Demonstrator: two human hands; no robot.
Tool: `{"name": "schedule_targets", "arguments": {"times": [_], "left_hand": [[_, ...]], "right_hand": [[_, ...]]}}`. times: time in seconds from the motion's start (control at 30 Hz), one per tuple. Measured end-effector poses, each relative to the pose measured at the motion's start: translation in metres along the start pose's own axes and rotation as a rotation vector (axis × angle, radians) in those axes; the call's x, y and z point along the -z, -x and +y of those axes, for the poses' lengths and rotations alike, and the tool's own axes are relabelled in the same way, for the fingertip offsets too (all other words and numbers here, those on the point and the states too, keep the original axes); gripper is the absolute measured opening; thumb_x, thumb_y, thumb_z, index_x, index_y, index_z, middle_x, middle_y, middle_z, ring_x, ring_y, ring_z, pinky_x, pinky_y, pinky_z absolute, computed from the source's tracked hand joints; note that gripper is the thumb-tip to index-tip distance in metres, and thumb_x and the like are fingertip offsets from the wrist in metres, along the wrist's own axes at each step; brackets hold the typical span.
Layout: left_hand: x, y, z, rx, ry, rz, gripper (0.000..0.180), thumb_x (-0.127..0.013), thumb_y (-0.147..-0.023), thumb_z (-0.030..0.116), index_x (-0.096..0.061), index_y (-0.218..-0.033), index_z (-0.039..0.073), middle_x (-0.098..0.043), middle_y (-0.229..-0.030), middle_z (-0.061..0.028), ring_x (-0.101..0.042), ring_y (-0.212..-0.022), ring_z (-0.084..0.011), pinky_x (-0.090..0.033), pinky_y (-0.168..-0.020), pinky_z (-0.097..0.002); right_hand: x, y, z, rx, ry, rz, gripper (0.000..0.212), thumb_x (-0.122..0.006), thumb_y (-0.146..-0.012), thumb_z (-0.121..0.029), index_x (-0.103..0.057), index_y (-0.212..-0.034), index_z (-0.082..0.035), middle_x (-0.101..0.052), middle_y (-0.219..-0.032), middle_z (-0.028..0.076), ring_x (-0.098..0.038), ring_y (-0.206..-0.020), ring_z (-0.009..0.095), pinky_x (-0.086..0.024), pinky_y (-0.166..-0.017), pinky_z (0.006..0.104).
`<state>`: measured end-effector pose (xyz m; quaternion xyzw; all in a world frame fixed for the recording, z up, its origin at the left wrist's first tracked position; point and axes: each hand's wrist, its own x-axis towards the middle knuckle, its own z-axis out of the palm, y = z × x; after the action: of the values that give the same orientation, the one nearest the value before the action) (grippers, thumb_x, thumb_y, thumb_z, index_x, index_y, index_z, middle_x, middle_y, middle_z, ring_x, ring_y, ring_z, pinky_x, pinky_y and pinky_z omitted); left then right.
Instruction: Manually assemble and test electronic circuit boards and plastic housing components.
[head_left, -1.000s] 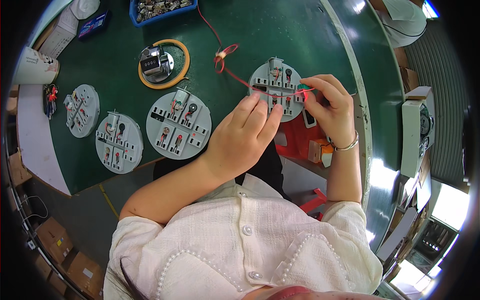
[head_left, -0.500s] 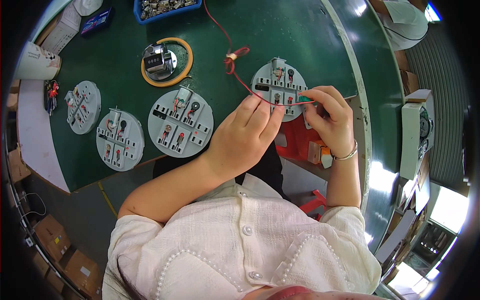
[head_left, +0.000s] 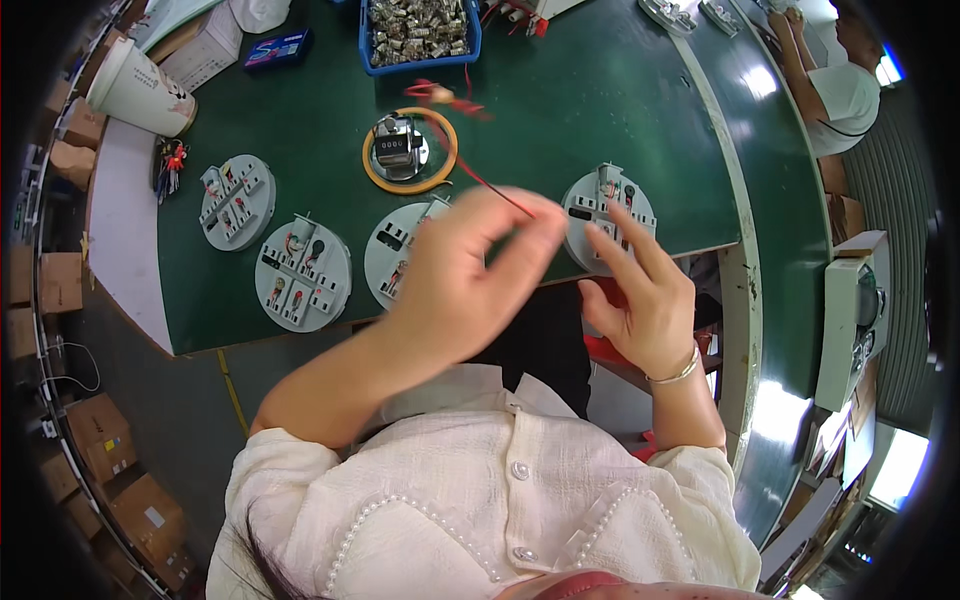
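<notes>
My left hand (head_left: 480,275) is raised over the near side of the table, thumb and forefinger pinched on a red wire (head_left: 470,170). The wire runs up to a knotted bundle, blurred by motion. My right hand (head_left: 645,305) has its fingers apart, with the fingertips over a round grey disc (head_left: 580,240) that carries small parts; whether they touch it I cannot tell. Another grey disc (head_left: 385,265) is partly hidden behind my left hand. Two more lie further left, a near disc (head_left: 325,295) and a far disc (head_left: 240,215).
A tally counter (head_left: 395,148) sits inside a yellow ring (head_left: 452,150). Behind it stands a blue bin (head_left: 474,50) of small metal parts. A paper cup (head_left: 140,90), a blue box (head_left: 278,50) and bundled wires (head_left: 170,165) are at the left. A person (head_left: 840,90) sits at the far right.
My left hand has lifted away from the right-hand disc with the red wire. My right hand has opened and no longer pinches the wire's end. The view has shifted.
</notes>
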<state>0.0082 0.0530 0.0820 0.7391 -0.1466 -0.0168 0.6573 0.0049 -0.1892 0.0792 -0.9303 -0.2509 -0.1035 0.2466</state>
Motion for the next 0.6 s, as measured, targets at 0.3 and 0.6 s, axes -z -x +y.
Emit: {"name": "schedule_targets", "arguments": {"times": [0.3, 0.6], "left_hand": [[0.068, -0.015, -0.024, -0.355, -1.196, 0.328, 0.013, -0.059, -0.101, 0.008, -0.058, -0.102, -0.004, -0.069, -0.127, -0.0249, -0.063, -0.125, -0.0460, -0.047, -0.107, -0.0583], [0.064, -0.011, -0.014, -0.286, -1.040, 0.320, 0.014, -0.064, -0.100, 0.012, -0.064, -0.103, -0.002, -0.067, -0.133, -0.0232, -0.063, -0.124, -0.0441, -0.048, -0.107, -0.0531]], "right_hand": [[0.032, -0.005, 0.114, -0.368, 0.488, 0.113, 0.047, -0.070, -0.094, -0.027, -0.066, -0.139, -0.016, -0.065, -0.143, 0.013, -0.072, -0.111, 0.034, -0.060, -0.088, 0.0409], [0.048, -0.007, 0.154, -0.241, 0.423, 0.424, 0.030, -0.063, -0.100, -0.016, -0.073, -0.128, -0.011, -0.075, -0.119, 0.011, -0.075, -0.098, 0.024, -0.060, -0.082, 0.0376]]}}
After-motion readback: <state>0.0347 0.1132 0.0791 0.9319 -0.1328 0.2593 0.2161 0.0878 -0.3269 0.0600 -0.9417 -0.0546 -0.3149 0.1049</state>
